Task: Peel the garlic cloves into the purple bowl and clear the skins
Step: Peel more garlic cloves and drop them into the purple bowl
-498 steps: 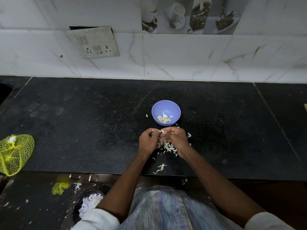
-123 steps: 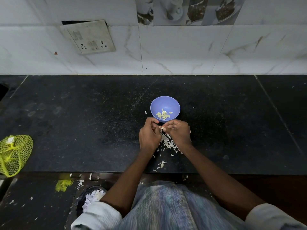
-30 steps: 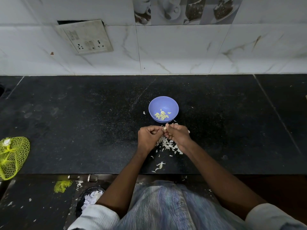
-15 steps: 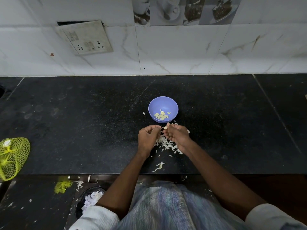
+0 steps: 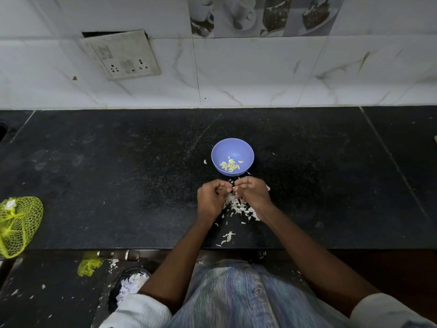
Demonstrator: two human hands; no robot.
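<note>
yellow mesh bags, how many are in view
1: the yellow mesh bag lies at the counter's left edge. A yellow scrap lies on the floor below; more may be out of frame.

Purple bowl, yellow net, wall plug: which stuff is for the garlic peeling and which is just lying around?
For the job: purple bowl with peeled cloves; skins on the counter; left hand and right hand, fingertips together, seemingly peeling a clove.

Lying about: yellow net bag; wall socket; yellow scrap below the counter.
</note>
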